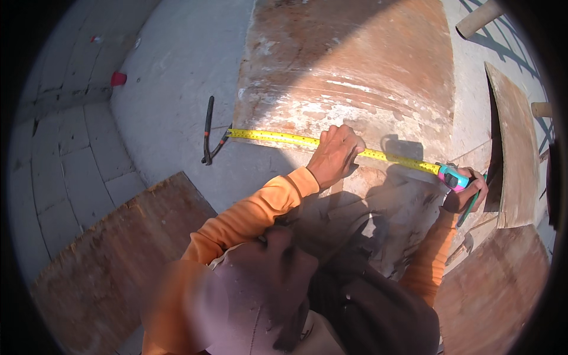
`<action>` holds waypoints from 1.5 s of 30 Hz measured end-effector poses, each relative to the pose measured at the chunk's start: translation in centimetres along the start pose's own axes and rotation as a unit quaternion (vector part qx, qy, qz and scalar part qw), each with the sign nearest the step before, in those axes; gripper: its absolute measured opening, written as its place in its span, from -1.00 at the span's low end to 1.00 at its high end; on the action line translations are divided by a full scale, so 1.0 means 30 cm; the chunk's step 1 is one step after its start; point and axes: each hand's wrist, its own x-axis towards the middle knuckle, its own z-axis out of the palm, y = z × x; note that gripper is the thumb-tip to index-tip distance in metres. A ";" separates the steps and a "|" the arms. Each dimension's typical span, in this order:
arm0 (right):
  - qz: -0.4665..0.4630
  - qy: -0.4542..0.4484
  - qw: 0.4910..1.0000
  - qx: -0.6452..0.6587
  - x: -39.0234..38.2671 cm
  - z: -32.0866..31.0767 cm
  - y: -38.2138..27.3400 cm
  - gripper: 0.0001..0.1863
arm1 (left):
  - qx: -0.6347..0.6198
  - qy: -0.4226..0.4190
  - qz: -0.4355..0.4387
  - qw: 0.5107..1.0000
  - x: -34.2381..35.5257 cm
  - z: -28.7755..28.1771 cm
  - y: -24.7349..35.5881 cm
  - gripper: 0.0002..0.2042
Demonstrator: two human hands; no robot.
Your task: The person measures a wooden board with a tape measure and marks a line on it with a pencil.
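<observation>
One yellow tape blade (284,138), likely light and springy, lies along the near edge of the board (355,77), our left grip (337,152) curled over its middle, pinching or pressing we cannot tell, our right grip (465,193) wrapped round the case (453,177), probably the sturdier hold.

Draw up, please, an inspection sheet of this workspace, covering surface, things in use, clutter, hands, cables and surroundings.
Surface: worn brown board, partly shaded, on grey floor.
Things in use: yellow tape, drawn out across the board from its teal-and-pink case.
Clutter: black tool, handles spread, by the board's left edge; more boards left and right.
Hands: left on the tape, grip partly hidden; right holding the case, with a slim green item.
Cables: nothing seen.
Surroundings: grey block wall, red container.
</observation>
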 end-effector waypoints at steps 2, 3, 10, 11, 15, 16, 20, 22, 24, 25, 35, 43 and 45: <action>-0.005 -0.018 1.000 -0.009 0.008 -0.023 0.039 -0.56 | 0.003 -0.001 0.003 1.000 0.000 0.010 -0.010 -0.95; -0.023 -0.021 0.999 -0.016 0.017 -0.033 0.054 -0.57 | 0.002 0.001 0.007 1.000 0.008 0.019 -0.008 -0.95; -0.056 -0.028 0.997 -0.042 0.037 -0.086 0.113 -0.61 | 0.030 -0.018 0.013 0.999 0.034 0.046 -0.004 -0.94; -0.031 -0.023 0.999 -0.026 0.024 -0.086 0.134 -0.61 | 0.039 -0.023 0.011 0.999 0.035 0.044 -0.003 -0.94; 0.012 0.009 1.000 -0.024 0.024 -0.073 0.134 -0.60 | 0.068 -0.006 0.003 0.998 0.043 0.046 0.014 -0.82; 0.031 0.013 0.999 -0.024 0.028 -0.076 0.128 -0.59 | 0.083 -0.007 0.015 0.996 0.048 0.038 0.023 -0.79; 0.040 0.017 0.999 -0.026 0.046 -0.135 0.147 -0.59 | 0.104 -0.082 0.052 0.990 0.079 0.041 0.054 -0.66; 0.054 0.020 0.998 -0.022 0.041 -0.138 0.152 -0.60 | 0.071 -0.119 0.037 0.990 0.085 0.045 0.056 -0.66; 0.078 0.029 0.997 -0.002 0.032 -0.101 0.130 -0.60 | 0.058 -0.139 0.027 0.988 0.085 0.047 0.050 -0.65; 0.058 0.032 0.997 -0.031 0.027 -0.088 0.137 -0.60 | 0.063 -0.141 0.025 0.988 0.080 0.046 0.038 -0.66; 0.004 -0.025 1.000 -0.018 0.008 -0.049 0.102 -0.57 | 0.025 -0.119 0.010 0.993 0.051 -0.023 0.012 -0.68; 0.023 0.007 1.000 0.007 0.024 -0.075 0.120 -0.55 | 0.014 -0.092 0.022 0.995 0.060 0.008 0.026 -0.69; 0.025 0.009 1.000 0.005 0.023 -0.085 0.124 -0.55 | 0.023 -0.094 0.023 0.995 0.061 0.011 0.027 -0.68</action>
